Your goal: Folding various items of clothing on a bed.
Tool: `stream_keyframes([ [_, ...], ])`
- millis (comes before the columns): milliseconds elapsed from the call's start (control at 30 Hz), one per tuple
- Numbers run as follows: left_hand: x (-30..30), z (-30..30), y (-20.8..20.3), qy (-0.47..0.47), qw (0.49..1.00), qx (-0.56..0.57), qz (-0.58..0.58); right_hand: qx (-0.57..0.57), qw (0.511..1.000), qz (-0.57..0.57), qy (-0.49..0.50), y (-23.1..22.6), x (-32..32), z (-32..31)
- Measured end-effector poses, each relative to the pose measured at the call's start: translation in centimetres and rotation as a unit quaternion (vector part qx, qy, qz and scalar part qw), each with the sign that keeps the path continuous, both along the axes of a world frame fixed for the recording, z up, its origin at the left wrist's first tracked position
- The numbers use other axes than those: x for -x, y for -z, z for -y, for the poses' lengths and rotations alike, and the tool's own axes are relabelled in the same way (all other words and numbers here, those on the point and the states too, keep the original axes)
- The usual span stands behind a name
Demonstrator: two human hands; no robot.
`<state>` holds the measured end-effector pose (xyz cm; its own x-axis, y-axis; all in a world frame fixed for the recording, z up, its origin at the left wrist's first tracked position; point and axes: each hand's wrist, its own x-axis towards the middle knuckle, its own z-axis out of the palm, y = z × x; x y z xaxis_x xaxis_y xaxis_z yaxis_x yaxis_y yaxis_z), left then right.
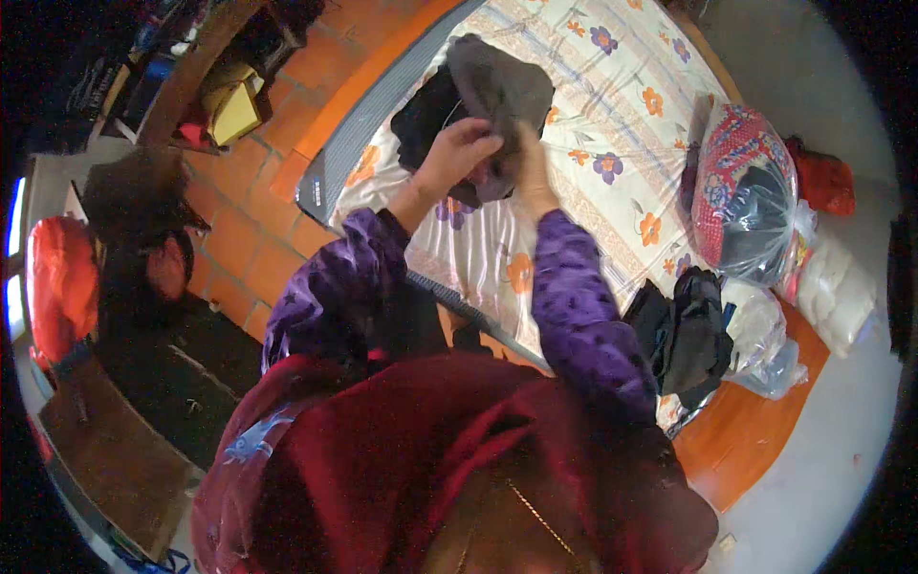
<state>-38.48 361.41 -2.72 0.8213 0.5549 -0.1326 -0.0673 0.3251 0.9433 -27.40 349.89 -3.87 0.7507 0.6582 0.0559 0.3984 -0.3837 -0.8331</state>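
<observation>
We have both hands on a grey garment [497, 91] near the bed's [612, 115] far edge: left hand [457, 153] closed around its lower hem, right hand [529, 163] pinching it. It looks half folded; dark clothes [690, 330] at the near corner seem unfolded.

Flowered bed sheet [612, 105] under grey garment [502, 86], dark clothes [690, 330], plastic bags [746, 191].

A floral bedsheet [612, 115] covered the bed; a clear plastic bag of clothes [746, 191] and a dark crumpled garment [693, 335] lay at its right, above the orange tiled floor [249, 239].
</observation>
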Motion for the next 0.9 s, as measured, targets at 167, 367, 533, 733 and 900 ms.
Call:
stream_keyframes([
  [167,1.3,-7.6,4.4,-0.058,0.991,-0.073,-0.091,0.271,0.929,0.195,0.161,-11.0,-6.3,13.4],
  [367,3.5,-12.4,8.9,-0.042,0.954,-0.130,-0.268,0.237,0.909,0.124,0.320,-27.1,-4.8,34.6],
  [533,1.7,-10.4,8.1,0.005,0.964,-0.022,-0.266,0.603,0.684,0.232,0.339,-23.7,-6.4,42.7],
  [733,0.0,-6.6,4.2,0.022,0.929,-0.275,-0.245,0.055,0.973,-0.174,0.139,-2.6,-2.2,19.1],
  [900,-2.4,1.7,-1.6,0.008,0.929,-0.351,-0.118,0.030,0.994,0.102,-0.007,1.6,4.4,3.3],
])
